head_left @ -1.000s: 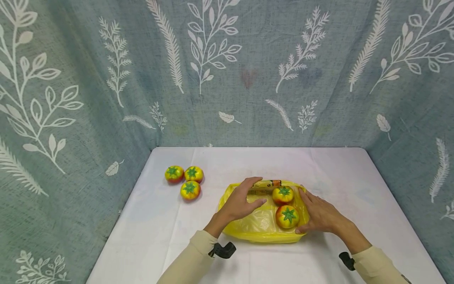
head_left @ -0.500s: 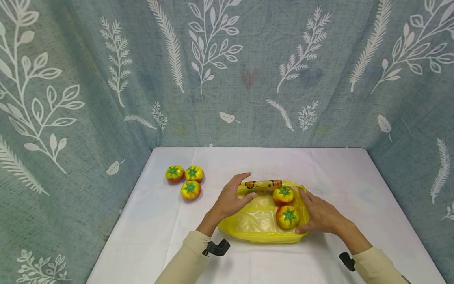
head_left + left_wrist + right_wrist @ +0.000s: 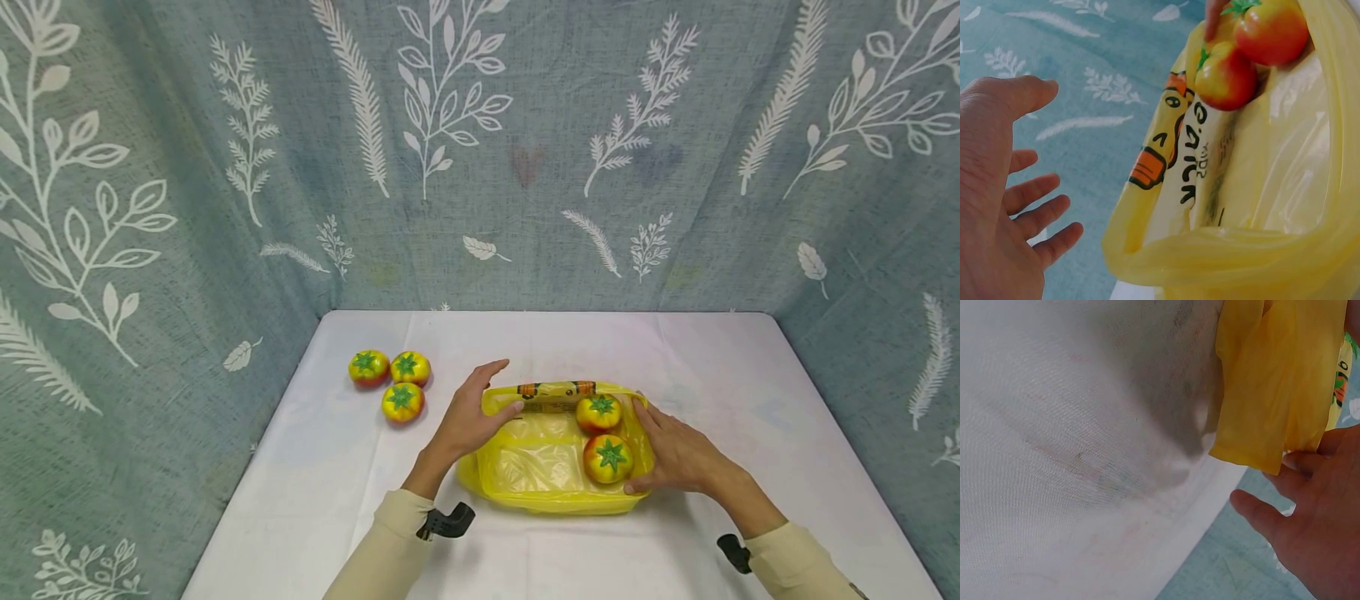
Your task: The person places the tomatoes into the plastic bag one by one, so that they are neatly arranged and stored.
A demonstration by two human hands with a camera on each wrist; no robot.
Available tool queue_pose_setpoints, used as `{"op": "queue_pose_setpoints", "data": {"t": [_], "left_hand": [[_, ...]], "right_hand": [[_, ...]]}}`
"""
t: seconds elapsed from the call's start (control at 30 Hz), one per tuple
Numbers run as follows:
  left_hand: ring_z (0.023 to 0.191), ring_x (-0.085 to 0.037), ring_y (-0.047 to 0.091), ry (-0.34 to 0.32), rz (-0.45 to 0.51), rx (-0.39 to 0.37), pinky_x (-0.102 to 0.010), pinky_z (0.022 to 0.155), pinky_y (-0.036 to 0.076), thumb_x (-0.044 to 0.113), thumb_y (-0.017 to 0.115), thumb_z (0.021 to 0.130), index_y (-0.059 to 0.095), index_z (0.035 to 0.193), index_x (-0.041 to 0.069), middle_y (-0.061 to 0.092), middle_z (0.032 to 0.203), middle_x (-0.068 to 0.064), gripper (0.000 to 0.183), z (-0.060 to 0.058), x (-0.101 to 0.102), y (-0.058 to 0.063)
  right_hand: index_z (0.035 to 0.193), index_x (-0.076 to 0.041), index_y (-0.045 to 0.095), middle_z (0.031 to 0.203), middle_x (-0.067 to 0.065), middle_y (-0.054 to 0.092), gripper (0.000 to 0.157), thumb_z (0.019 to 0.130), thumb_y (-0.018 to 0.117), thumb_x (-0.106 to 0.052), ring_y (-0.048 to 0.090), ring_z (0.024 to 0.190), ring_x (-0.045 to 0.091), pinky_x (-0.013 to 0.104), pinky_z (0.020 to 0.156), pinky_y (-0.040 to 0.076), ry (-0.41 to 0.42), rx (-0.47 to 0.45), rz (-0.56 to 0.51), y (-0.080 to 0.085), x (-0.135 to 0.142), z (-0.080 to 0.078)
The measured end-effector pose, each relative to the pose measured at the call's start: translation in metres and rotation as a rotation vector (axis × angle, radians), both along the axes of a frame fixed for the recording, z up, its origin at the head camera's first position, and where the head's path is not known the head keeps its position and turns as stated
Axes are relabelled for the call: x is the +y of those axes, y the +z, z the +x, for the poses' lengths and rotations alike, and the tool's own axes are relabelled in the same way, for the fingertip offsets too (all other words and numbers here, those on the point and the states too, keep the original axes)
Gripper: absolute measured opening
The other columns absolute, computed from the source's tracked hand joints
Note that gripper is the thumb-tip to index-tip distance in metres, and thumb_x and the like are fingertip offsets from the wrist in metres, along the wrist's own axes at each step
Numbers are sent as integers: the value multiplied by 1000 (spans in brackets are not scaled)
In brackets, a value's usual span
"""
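Observation:
A yellow plastic bag with a cartoon print lies on the white table, its mouth spread wide. Inside, toward its right end, sit two yellow-red tomatoes, a rear one and a front one, with green star-shaped tops. My left hand is at the bag's left end, thumb and fingers spread; the left wrist view shows this hand apart from the bag, holding nothing. My right hand rests against the bag's right end, fingers at the back and thumb at the front rim. Some right fingertips are partly hidden by the bag.
Three more tomatoes, a left one, a right one and a front one, stand together at the left rear of the white table. A blue-grey curtain with white leaf patterns encloses the back and sides.
My left hand has moved left, from over the bag to its left end, uncovering more of the printed rear edge. The right hand and the tomatoes have stayed put.

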State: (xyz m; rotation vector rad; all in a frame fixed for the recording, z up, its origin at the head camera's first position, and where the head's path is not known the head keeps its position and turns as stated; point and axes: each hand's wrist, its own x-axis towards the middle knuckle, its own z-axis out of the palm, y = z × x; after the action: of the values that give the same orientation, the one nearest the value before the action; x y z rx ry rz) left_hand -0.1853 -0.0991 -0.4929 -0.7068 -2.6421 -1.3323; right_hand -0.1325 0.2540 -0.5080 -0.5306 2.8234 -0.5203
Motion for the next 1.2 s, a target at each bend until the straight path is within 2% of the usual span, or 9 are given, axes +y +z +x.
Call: {"op": "queue_pose_setpoints", "data": {"t": [0.33, 0.47, 0.67, 1.0, 1.2], "left_hand": [[137, -31, 46, 15, 45, 8, -49, 109, 42, 35, 73, 93, 46, 150, 11, 48, 150, -8, 68, -4, -10, -2], [138, -27, 45, 47, 55, 11, -48, 110, 42, 33, 74, 93, 45, 151, 11, 48, 150, -8, 68, -7, -16, -3], [136, -28, 46, 90, 75, 9, -50, 109, 43, 31, 75, 92, 47, 151, 13, 50, 149, -7, 68, -9, -24, -5], [137, -29, 46, 131, 97, -21, -51, 110, 42, 32, 75, 92, 46, 151, 11, 49, 149, -9, 69, -11, -30, -8], [136, -28, 46, 134, 108, -10, -51, 110, 41, 29, 75, 93, 45, 151, 11, 49, 149, -11, 68, -12, -34, -10]], "right_hand": [[156, 7, 19, 155, 35, 29, 135, 65, 85, -67, 39, 135, 55, 67, 107, 35, -5, -12, -9, 1, 0, 0], [156, 7, 19, 155, 35, 29, 135, 65, 85, -67, 39, 135, 54, 67, 107, 36, -5, -9, -7, 1, 0, 0], [156, 7, 19, 155, 35, 29, 135, 64, 85, -67, 39, 135, 54, 67, 107, 36, -10, -10, -4, 0, 0, 0], [156, 7, 20, 155, 35, 30, 135, 64, 85, -67, 39, 135, 54, 67, 106, 37, -12, -9, -6, -2, 0, -1], [157, 7, 18, 156, 35, 27, 136, 65, 84, -69, 37, 137, 54, 67, 107, 36, -15, -19, -16, -2, 2, -3]]}}
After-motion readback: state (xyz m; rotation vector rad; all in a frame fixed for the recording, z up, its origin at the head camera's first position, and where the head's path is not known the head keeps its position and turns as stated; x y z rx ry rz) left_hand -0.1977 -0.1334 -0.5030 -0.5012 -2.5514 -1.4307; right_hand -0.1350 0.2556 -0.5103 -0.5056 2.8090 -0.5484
